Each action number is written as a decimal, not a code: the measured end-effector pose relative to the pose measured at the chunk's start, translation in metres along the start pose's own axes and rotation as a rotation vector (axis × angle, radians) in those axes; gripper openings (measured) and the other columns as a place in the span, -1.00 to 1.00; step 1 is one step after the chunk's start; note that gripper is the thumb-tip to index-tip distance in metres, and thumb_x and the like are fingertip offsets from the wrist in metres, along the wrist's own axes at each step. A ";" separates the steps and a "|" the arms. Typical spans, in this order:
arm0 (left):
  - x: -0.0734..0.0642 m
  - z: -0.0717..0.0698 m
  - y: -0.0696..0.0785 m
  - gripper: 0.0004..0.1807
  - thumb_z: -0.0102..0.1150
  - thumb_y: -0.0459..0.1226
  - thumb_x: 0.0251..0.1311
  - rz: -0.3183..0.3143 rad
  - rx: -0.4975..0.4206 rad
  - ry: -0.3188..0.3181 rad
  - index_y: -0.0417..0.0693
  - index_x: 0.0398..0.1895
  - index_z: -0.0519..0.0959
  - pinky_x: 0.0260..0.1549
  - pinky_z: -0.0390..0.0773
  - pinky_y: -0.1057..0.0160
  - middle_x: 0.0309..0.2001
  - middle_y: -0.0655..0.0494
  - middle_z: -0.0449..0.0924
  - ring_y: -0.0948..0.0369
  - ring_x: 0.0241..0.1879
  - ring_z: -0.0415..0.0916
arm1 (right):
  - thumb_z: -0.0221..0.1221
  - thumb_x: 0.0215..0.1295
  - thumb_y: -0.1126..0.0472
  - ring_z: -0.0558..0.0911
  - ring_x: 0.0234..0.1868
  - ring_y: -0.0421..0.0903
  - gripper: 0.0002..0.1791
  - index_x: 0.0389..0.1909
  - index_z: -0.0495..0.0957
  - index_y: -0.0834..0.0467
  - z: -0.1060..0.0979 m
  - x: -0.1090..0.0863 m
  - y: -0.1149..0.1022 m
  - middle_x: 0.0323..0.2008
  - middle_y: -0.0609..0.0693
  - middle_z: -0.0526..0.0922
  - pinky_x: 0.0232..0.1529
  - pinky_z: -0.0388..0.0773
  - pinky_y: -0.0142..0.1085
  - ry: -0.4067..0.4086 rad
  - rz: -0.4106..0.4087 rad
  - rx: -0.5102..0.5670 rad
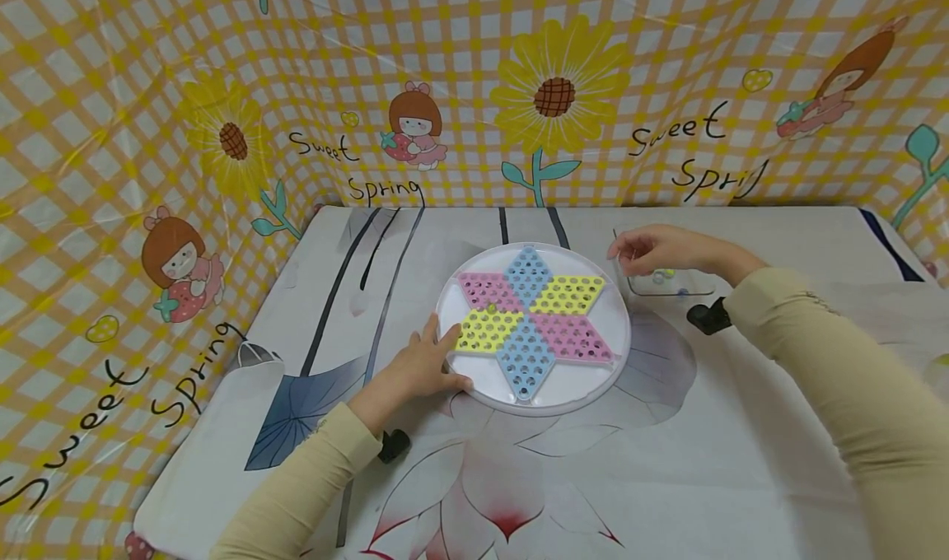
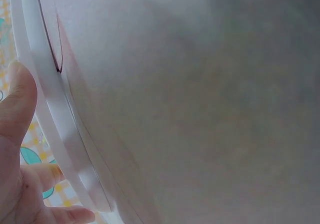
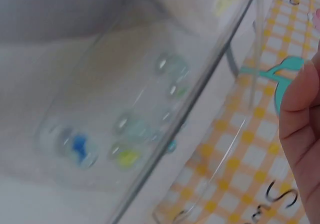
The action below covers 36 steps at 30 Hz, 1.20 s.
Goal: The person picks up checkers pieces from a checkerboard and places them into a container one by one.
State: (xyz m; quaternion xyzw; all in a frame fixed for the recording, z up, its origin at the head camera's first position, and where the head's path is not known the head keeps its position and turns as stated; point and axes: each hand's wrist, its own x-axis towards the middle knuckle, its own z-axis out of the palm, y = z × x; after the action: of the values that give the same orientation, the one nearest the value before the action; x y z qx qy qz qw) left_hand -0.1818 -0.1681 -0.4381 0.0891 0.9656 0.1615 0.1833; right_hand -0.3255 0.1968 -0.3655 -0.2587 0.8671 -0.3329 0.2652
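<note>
A round white Chinese checkers board (image 1: 578,387) lies on the table, with a star of pink, yellow and blue dotted sections. My left hand (image 1: 418,362) rests spread at its left rim, thumb along the near edge. From the left wrist view, that thumb (image 2: 22,99) touches the white rim (image 2: 65,129). A yellowish marble (image 1: 492,307) sits on the star. Beyond the board's right side, my right hand (image 1: 656,249) hovers by a clear plastic box (image 1: 685,284), fingers bent; whether they pinch anything is hidden. Several glass marbles (image 3: 125,156) lie inside that box.
Floral cloth (image 1: 519,478) covers the table. A yellow checkered curtain (image 1: 474,49) closes off the back and left. Dark wrist cameras (image 1: 709,316) hang under both sleeves. The clear box's upright wall (image 3: 195,97) stands close to the right hand.
</note>
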 end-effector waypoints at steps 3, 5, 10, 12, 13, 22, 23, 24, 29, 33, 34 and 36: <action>0.000 0.000 -0.001 -0.01 0.21 0.16 -0.03 0.002 0.002 0.004 0.07 0.43 -0.02 0.06 0.30 -0.19 0.43 -0.24 -0.33 -0.31 0.30 -0.06 | 0.15 0.22 0.23 0.41 -0.33 -0.07 -0.65 -0.01 0.40 0.28 0.005 0.009 -0.009 -0.37 0.06 0.42 -0.30 0.41 -0.20 -0.009 -0.016 0.006; 0.000 0.001 -0.001 -0.01 0.21 0.16 -0.02 0.002 0.002 0.007 0.08 0.43 -0.02 0.05 0.32 -0.18 0.43 -0.23 -0.33 -0.30 0.30 -0.04 | 0.16 0.21 0.21 0.40 -0.31 -0.06 -0.65 -0.01 0.42 0.26 0.009 0.015 -0.014 -0.34 0.06 0.43 -0.29 0.41 -0.19 -0.012 -0.025 -0.001; 0.001 0.001 -0.001 -0.01 0.20 0.17 -0.03 0.003 0.001 0.012 0.09 0.43 -0.01 0.04 0.33 -0.17 0.43 -0.23 -0.33 -0.29 0.29 -0.02 | 0.15 0.21 0.22 0.40 -0.30 -0.04 -0.67 -0.03 0.43 0.25 0.018 0.032 -0.023 -0.34 0.06 0.44 -0.27 0.39 -0.16 -0.031 -0.039 -0.014; 0.001 0.001 -0.002 -0.01 0.20 0.17 -0.03 0.002 0.004 0.011 0.09 0.43 -0.01 0.04 0.33 -0.17 0.43 -0.23 -0.32 -0.30 0.29 -0.04 | 0.14 0.21 0.24 0.40 -0.31 -0.04 -0.67 -0.02 0.42 0.26 0.021 0.037 -0.027 -0.34 0.06 0.44 -0.27 0.39 -0.15 -0.045 -0.041 -0.016; 0.001 0.001 -0.002 -0.01 0.20 0.17 -0.03 0.001 0.004 0.011 0.09 0.43 -0.01 0.05 0.33 -0.17 0.43 -0.23 -0.32 -0.30 0.30 -0.04 | 0.14 0.21 0.24 0.40 -0.31 -0.04 -0.67 -0.02 0.42 0.25 0.023 0.040 -0.029 -0.34 0.06 0.44 -0.27 0.38 -0.14 -0.050 -0.041 -0.020; 0.000 -0.001 -0.001 -0.01 0.20 0.17 -0.03 0.004 -0.002 0.005 0.09 0.43 -0.02 0.06 0.29 -0.20 0.43 -0.23 -0.33 -0.32 0.30 -0.09 | 0.13 0.21 0.27 0.41 -0.37 -0.08 -0.68 -0.02 0.43 0.26 0.039 0.064 -0.043 -0.34 0.05 0.47 -0.28 0.39 -0.19 -0.110 -0.110 -0.030; 0.000 -0.001 -0.001 -0.01 0.19 0.17 -0.03 0.005 -0.002 0.005 0.08 0.43 -0.02 0.06 0.29 -0.20 0.43 -0.23 -0.33 -0.33 0.30 -0.09 | 0.14 0.20 0.27 0.41 -0.38 -0.09 -0.68 -0.03 0.43 0.27 0.041 0.066 -0.044 -0.34 0.04 0.48 -0.29 0.39 -0.20 -0.115 -0.129 -0.037; 0.001 0.000 -0.001 0.00 0.19 0.17 -0.03 0.006 -0.003 0.005 0.08 0.43 -0.02 0.06 0.29 -0.20 0.43 -0.23 -0.33 -0.33 0.30 -0.09 | 0.13 0.20 0.28 0.41 -0.39 -0.10 -0.68 -0.03 0.44 0.27 0.043 0.068 -0.046 -0.34 0.04 0.48 -0.30 0.39 -0.21 -0.118 -0.144 -0.046; 0.002 0.000 -0.002 0.00 0.18 0.18 -0.03 0.008 0.008 0.007 0.09 0.44 -0.03 0.07 0.30 -0.18 0.43 -0.24 -0.33 -0.32 0.30 -0.07 | 0.11 0.19 0.31 0.40 -0.40 -0.13 -0.68 -0.04 0.43 0.32 0.055 0.080 -0.054 -0.35 0.03 0.46 -0.32 0.39 -0.29 -0.150 -0.187 -0.042; 0.002 0.000 -0.002 0.00 0.18 0.19 -0.03 0.006 0.013 0.005 0.10 0.43 -0.03 0.06 0.31 -0.17 0.43 -0.24 -0.33 -0.31 0.30 -0.06 | 0.12 0.18 0.34 0.38 -0.40 -0.14 -0.67 -0.03 0.42 0.35 0.064 0.088 -0.060 -0.37 0.03 0.44 -0.32 0.37 -0.31 -0.187 -0.183 0.000; 0.003 0.000 -0.002 -0.01 0.18 0.19 -0.03 0.005 0.013 0.004 0.10 0.43 -0.03 0.06 0.31 -0.17 0.43 -0.24 -0.33 -0.31 0.30 -0.06 | 0.12 0.17 0.34 0.37 -0.40 -0.14 -0.67 -0.03 0.43 0.34 0.067 0.090 -0.062 -0.38 0.02 0.44 -0.32 0.37 -0.31 -0.187 -0.181 -0.002; 0.002 0.000 -0.002 -0.01 0.18 0.19 -0.03 0.002 0.009 0.002 0.09 0.43 -0.02 0.06 0.31 -0.18 0.43 -0.24 -0.33 -0.31 0.30 -0.05 | 0.12 0.16 0.35 0.37 -0.41 -0.14 -0.68 -0.04 0.44 0.33 0.071 0.093 -0.064 -0.39 0.01 0.44 -0.33 0.37 -0.29 -0.185 -0.180 -0.011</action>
State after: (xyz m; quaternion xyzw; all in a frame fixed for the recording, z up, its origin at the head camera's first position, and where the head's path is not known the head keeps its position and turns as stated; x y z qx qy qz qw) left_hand -0.1842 -0.1695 -0.4397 0.0907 0.9664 0.1575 0.1816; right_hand -0.3311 0.0661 -0.3916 -0.3666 0.8140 -0.3253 0.3118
